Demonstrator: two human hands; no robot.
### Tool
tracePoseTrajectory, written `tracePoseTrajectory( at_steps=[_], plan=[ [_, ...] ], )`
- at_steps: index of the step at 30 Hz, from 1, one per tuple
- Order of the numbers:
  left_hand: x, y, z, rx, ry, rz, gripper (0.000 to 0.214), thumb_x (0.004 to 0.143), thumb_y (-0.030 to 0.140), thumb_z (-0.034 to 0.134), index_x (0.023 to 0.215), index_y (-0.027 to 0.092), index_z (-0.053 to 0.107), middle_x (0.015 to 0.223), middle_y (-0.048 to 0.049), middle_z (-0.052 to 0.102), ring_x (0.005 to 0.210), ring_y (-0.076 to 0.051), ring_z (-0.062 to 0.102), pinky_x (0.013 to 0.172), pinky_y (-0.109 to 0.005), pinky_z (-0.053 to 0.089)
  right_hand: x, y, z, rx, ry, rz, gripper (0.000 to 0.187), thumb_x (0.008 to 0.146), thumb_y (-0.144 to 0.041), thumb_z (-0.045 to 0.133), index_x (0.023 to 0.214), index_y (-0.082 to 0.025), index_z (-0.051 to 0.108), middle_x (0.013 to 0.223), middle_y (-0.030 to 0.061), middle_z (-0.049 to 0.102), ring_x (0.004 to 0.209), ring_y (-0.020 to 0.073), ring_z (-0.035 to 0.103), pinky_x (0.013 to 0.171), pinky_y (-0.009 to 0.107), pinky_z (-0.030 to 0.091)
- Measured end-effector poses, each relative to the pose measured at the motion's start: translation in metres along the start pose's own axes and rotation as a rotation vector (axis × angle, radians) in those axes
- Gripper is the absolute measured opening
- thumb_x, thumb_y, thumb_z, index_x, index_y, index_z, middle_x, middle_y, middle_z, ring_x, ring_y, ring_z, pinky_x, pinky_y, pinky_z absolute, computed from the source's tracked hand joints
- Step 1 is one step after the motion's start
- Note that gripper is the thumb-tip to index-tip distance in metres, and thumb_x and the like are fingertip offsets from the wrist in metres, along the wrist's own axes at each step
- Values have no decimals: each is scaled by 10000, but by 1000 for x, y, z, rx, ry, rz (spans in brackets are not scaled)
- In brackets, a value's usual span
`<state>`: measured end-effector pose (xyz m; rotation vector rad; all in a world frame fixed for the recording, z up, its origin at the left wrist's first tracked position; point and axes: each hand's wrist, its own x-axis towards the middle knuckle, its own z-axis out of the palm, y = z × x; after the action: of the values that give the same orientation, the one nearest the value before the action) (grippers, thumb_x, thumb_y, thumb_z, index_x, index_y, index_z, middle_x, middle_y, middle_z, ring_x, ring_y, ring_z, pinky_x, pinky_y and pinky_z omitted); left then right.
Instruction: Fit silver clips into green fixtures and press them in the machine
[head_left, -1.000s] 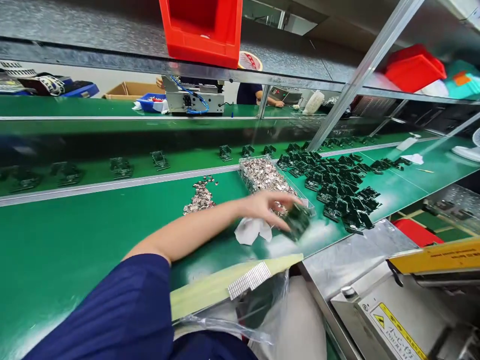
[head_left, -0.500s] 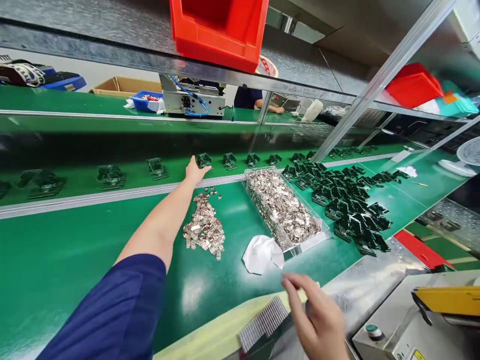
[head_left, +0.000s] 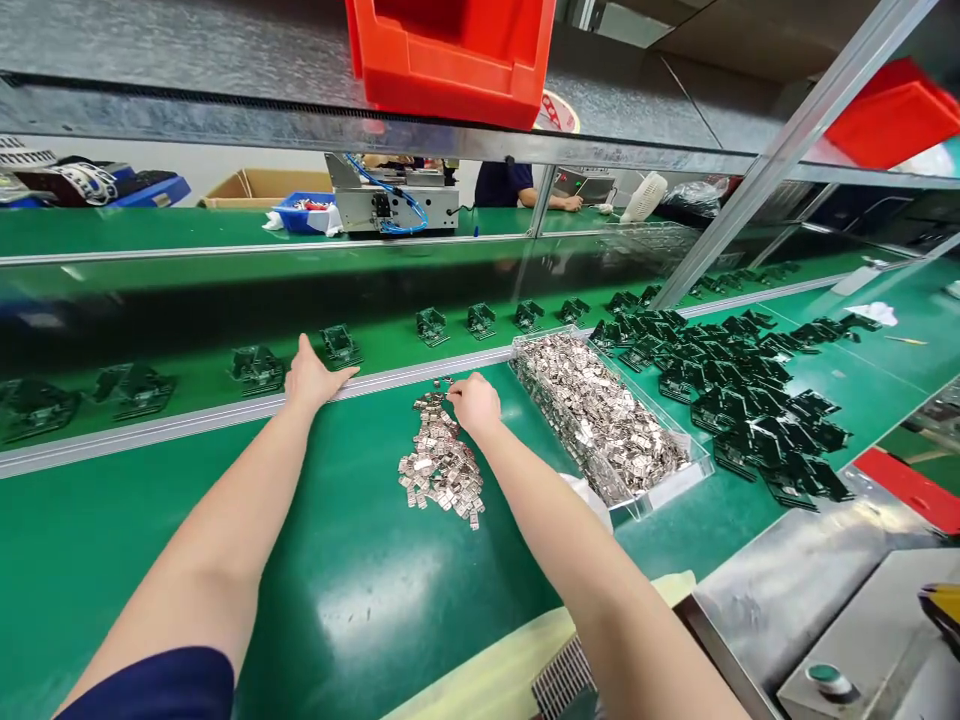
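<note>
Two bare hands reach over the green surface [head_left: 360, 600]. The left hand [head_left: 313, 378], grip open and empty, lies flat against a metal rail [head_left: 187, 424]; the right hand [head_left: 475, 404], curled, touches a pile of small metal parts [head_left: 440, 470], any hold hidden, beside a clear tray [head_left: 679, 470] heaped with more.

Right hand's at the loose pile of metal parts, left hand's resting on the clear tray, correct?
No: the left hand isn't on the clear tray; the head view shows it on the long metal rail. The right hand is at the loose pile of metal parts, as you said.
</note>
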<state>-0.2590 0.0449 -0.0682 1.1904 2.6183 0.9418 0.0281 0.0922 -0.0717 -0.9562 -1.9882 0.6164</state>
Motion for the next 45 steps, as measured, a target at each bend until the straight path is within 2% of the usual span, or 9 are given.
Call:
tracePoseTrajectory(
  at_steps=[3, 5, 10, 14, 17, 22, 25, 38, 45],
  plan=[
    [12, 3, 0, 1, -72, 51, 957, 609, 465, 816, 1405, 152, 386, 1333, -194, 571, 1290, -417, 496, 1077, -580, 385, -19, -6, -21, 34, -69, 165, 232, 819, -175, 661, 588, -197, 667, 701, 11, 604, 684, 165, 642, 697, 319, 522],
    [8, 3, -3, -116, -24, 73, 852, 588, 395, 840, 1314, 129, 481, 1349, -194, 532, 1243, -399, 543, 1077, -537, 413, -36, -15, -44, 90, -118, 257, 179, 839, -225, 621, 692, -171, 709, 648, 12, 630, 611, 160, 641, 621, 298, 521],
    [-56, 26, -2, -597, -9, 75, 771, 576, 280, 858, 1229, 145, 470, 1327, -149, 508, 1052, -285, 672, 976, -449, 531, -92, -48, -110, 307, -198, 435, 242, 775, -383, 690, 835, -155, 746, 690, 63, 719, 600, 201, 688, 539, 297, 554],
    [-161, 67, 7, -1058, -515, 124, 703, 574, 264, 877, 1133, 195, 456, 1078, -86, 683, 927, -225, 721, 908, -395, 578, -145, -74, -149, 515, -69, 552, 270, 732, -438, 754, 805, -178, 758, 664, 60, 712, 609, 188, 673, 576, 300, 564],
    [-241, 95, 4, -1220, -878, 109, 625, 628, 247, 858, 1110, 224, 460, 953, -41, 712, 797, -188, 731, 765, -333, 617, -179, -91, -163, 452, 99, 489, 182, 772, -372, 747, 795, -192, 739, 673, 36, 696, 616, 160, 642, 599, 274, 539],
    [-312, 117, -4, -1312, -1072, 224, 457, 764, 180, 755, 1146, 258, 515, 955, -10, 687, 788, -117, 695, 689, -209, 587, -218, -109, -174, 399, 223, 483, 134, 817, -272, 703, 931, -216, 661, 737, 5, 692, 658, 144, 626, 617, 247, 501],
    [-327, 123, -5, -1306, -1076, 311, 418, 803, 158, 712, 1167, 260, 536, 964, -15, 677, 831, -114, 679, 736, -206, 573, -230, -113, -176, 316, 223, 459, 44, 823, -236, 674, 854, -207, 683, 729, 14, 687, 660, 152, 620, 619, 258, 485],
    [-352, 127, -9, -1244, -997, 379, 410, 829, 202, 686, 1204, 293, 546, 887, -7, 635, 763, -105, 632, 738, -209, 553, -246, -118, -170, 88, 265, 326, 159, 853, -136, 585, 818, -233, 705, 759, 18, 677, 731, 189, 598, 665, 309, 456],
    [-355, 123, -6, -1148, -918, 412, 321, 864, 287, 643, 1167, 252, 545, 775, 5, 607, 667, -109, 568, 620, -202, 506, -250, -120, -158, -23, 314, 268, 146, 866, -140, 570, 761, -218, 633, 771, 29, 659, 749, 195, 583, 681, 328, 451]
  ],
)
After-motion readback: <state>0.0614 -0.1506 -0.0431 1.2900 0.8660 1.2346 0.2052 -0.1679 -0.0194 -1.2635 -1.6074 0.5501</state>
